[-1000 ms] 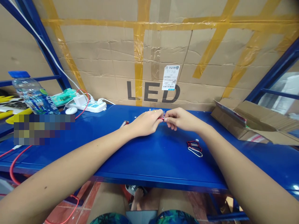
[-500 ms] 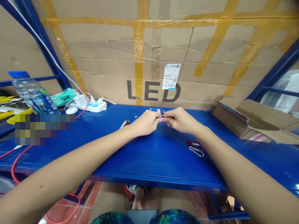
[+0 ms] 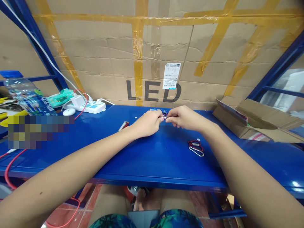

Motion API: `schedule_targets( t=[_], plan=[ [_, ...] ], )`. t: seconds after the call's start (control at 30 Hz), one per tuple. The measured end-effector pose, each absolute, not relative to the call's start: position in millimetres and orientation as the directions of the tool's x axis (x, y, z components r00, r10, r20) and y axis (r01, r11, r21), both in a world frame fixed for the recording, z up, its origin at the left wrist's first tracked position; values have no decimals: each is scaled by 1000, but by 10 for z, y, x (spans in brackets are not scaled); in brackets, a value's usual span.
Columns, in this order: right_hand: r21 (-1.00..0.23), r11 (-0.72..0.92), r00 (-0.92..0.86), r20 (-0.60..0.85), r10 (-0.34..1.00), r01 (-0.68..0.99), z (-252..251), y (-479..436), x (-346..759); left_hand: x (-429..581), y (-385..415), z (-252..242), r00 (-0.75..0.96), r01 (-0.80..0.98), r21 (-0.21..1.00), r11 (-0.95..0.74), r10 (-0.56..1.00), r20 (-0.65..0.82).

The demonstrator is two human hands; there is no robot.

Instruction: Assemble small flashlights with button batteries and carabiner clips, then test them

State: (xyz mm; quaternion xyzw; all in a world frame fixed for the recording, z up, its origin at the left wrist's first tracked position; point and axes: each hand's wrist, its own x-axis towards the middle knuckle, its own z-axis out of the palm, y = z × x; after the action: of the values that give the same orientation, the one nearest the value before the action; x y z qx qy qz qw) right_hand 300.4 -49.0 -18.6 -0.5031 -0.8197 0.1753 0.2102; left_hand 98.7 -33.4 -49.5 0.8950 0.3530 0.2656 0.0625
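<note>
Cardboard taped with yellow strips and printed "LED" (image 3: 153, 91) walls off the back of a glossy blue surface (image 3: 152, 164) set in a blue metal rack. Both of the person's bare forearms reach out long and nearly straight from the near edge, converging toward the middle of the far edge. The left hand (image 3: 147, 123) lies knuckles-up, fingers curled in and thumb pressed toward the right. The right hand (image 3: 184, 117) mirrors it, wrist slightly raised, fingertips bent inward. Between the two sets of pinched fingertips sits a small red and silver piece (image 3: 163, 117), gripped from both sides; it is too small to make out in detail. It is held just above the surface, close to the back edge, beside a few thin blue and silver sticks (image 3: 158, 110) lying there.

Near the right forearm, toward the middle of the surface, rest a red carabiner (image 3: 194, 144) and a silver carabiner (image 3: 196, 151), touching each other. A red-tipped pen-like item (image 3: 123, 126) lies just left of the left wrist. At the far left corner stand a white power strip (image 3: 91, 107), a white mouse (image 3: 69, 111) and a water bottle (image 3: 25, 95). An opened cardboard box (image 3: 256, 122) occupies the far right corner.
</note>
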Motion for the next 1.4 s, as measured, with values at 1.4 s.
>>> schedule_targets(
  t=[1.4],
  plan=[
    [-268,292,-351,-209,913,918,-350,-580,2744,944,-303,-551,673,617,358,-701,706,222]
  ],
)
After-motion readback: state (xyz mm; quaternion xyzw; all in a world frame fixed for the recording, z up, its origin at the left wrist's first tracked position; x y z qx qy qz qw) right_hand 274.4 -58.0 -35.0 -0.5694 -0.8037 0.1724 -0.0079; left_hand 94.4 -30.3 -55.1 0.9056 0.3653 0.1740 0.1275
